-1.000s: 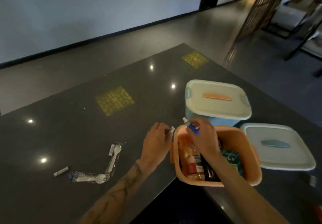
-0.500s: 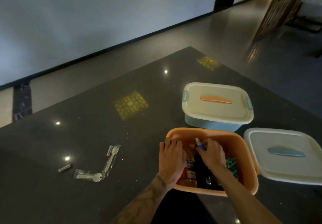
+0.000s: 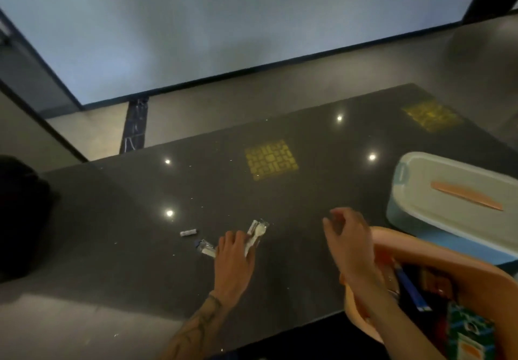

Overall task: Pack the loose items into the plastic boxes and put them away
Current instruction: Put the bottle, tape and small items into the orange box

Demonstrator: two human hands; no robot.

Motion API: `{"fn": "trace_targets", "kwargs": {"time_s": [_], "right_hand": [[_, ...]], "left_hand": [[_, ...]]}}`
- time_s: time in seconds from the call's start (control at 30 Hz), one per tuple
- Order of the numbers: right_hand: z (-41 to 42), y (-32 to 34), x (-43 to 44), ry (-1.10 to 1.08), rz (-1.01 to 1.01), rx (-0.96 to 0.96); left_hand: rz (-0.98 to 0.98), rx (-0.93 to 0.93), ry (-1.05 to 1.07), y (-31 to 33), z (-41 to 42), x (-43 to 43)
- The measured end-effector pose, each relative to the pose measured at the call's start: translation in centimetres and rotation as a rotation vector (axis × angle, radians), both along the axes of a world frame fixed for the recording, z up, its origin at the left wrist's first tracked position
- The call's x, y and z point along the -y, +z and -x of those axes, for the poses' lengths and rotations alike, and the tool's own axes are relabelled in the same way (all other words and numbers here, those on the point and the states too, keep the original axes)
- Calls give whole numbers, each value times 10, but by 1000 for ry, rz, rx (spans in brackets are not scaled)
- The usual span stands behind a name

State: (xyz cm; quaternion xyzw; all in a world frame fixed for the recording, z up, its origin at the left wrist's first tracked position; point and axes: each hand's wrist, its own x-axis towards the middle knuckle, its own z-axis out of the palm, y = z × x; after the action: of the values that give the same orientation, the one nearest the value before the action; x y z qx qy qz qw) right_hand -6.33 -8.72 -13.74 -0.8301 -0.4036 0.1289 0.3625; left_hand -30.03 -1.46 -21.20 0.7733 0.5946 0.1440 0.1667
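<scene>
On the dark counter [image 3: 280, 191]: left hand [image 3: 234, 258] flat, fingers spread over wrapped plastic spoons [image 3: 253, 235]. Right hand [image 3: 350, 242] empty, loosely apart, above the orange box [image 3: 476, 272].

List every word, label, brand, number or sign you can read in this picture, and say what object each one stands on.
No text can be read.
Green carton in the orange box: printed pattern, too blurred to read.
Blue tube in that box: no legible label.
Small white packet on the table: dark marks, too small to read.
Wrapped plastic cutlery under the left hand: nothing legible.
</scene>
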Motion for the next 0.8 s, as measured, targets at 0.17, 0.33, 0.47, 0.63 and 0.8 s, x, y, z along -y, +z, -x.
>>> {"fn": "trace_targets", "kwargs": {"time_s": [0.17,0.33,0.47,0.63,0.8], "right_hand": [[83,-42,-59,203,185,-150],[121,-77,-96,203,302,-210],[134,-92,-116,171,381,-206],[148,-99,-136,138,447,-162],[155,-100,-142,157,506,-51]], "left_hand": [[30,-80,86,-14,98,-60],[96,-181,-75,-40,147,-116],[94,-176,-115,-58,155,-128],[93,-48,-179,-62,150,-119],[129,-55,-354,-59,130,-99]]}}
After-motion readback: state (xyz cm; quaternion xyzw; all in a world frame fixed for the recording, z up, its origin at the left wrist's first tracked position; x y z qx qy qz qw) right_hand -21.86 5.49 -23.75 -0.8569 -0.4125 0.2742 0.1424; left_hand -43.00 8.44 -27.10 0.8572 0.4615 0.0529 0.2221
